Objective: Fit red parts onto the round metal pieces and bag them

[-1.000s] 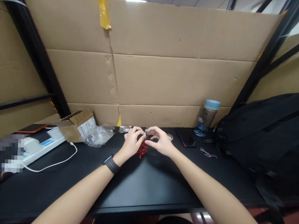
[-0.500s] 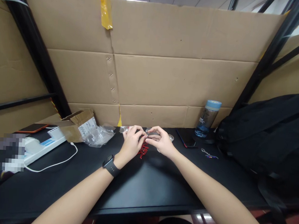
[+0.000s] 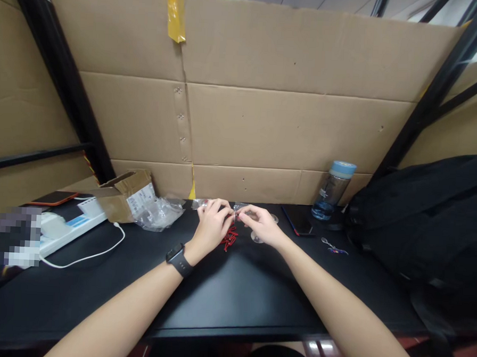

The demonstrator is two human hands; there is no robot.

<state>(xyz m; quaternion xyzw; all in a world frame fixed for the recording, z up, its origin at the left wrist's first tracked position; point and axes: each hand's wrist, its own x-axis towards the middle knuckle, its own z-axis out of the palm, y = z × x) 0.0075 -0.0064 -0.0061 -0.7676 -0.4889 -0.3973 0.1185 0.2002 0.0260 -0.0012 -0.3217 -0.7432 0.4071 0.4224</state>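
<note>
Over the black table, my left hand (image 3: 212,223) and my right hand (image 3: 261,225) meet fingertip to fingertip. Both are closed in a pinch around a small, thin, silvery piece (image 3: 234,215), too small to name. A loose pile of short red cord-like pieces (image 3: 229,239) lies just under my left fingers, partly covered by them. Beneath my right hand, a clear round disc (image 3: 256,237) shows at its near side, and another clear round edge (image 3: 275,219) peeks out behind. Clear plastic bags (image 3: 199,203) lie beyond my left hand, mostly hidden.
At left stand an opened cardboard box (image 3: 121,196), crumpled clear plastic (image 3: 160,214) and a white power strip (image 3: 74,228) with a cable. To the right are a phone (image 3: 298,221), a water bottle (image 3: 334,191), a small charm (image 3: 334,247) and a black backpack (image 3: 427,231). Cardboard (image 3: 257,126) walls the back.
My right fingers have drawn together into a tighter pinch, and the right hand sits slightly lower and further right. More of the clear disc beneath it shows. My left hand has hardly moved.
</note>
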